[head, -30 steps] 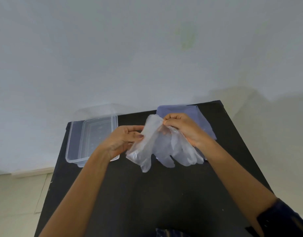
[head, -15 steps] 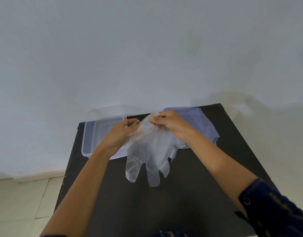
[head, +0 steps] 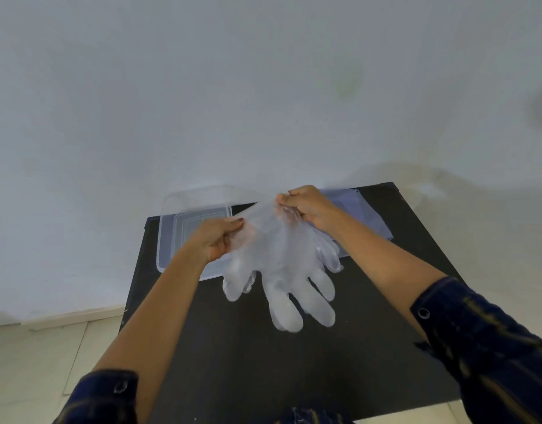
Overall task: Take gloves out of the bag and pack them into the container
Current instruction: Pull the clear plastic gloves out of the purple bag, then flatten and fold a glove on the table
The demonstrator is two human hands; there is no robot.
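Thin clear plastic gloves (head: 283,270) hang in the air above the black table (head: 294,377), fingers pointing down toward me. My left hand (head: 216,238) pinches their cuff on the left side and my right hand (head: 306,205) pinches the cuff higher on the right. The clear plastic container (head: 172,237) sits at the table's far left, partly behind my left hand. The pale bluish bag (head: 367,215) lies flat at the far right, behind my right wrist and the gloves.
A white wall rises right behind the table's far edge. Light floor tiles (head: 49,362) and a skirting board show to the left of the table. Dark patterned sleeves cover both my forearms near the bottom of the view.
The gloves have been spread out and lifted, so their fingers now hang longer and flatter. My right hand moved up and back; my left hand shifted its grip along the cuff.
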